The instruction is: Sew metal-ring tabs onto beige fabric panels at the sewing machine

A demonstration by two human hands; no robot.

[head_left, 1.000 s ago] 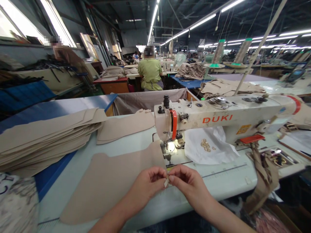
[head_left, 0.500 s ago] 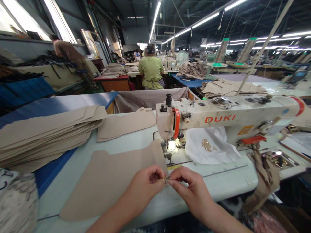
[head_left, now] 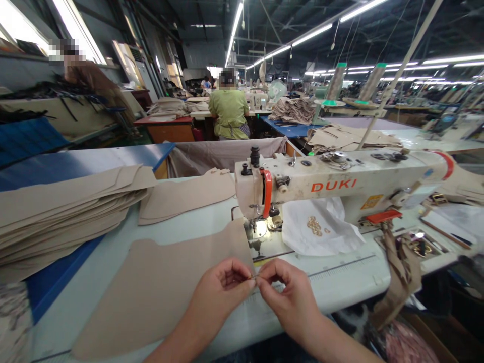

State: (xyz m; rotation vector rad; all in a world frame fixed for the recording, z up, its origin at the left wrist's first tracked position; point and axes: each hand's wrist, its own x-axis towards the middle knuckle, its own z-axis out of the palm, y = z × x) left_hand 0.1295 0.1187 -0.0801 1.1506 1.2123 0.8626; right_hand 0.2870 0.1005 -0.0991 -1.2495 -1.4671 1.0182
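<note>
My left hand and my right hand meet in front of the sewing machine, thumbs and forefingers pinched together. Between their fingertips is a small gold-coloured metal piece, mostly hidden, so its exact shape is unclear. Under my left hand and forearm lies a flat beige fabric panel, its far right corner close to the needle area. Several small gold-coloured rings rest on a white sheet under the machine's arm.
Stacked beige panels lie at the left, with another panel behind. Beige strips hang over the table edge beside a metal tray at right. One person sits ahead; another bends at the far left.
The view has shifted slightly, so the machine and panels appear further left. My hands stay pinched together; the small metal piece between them has turned and shows less.
</note>
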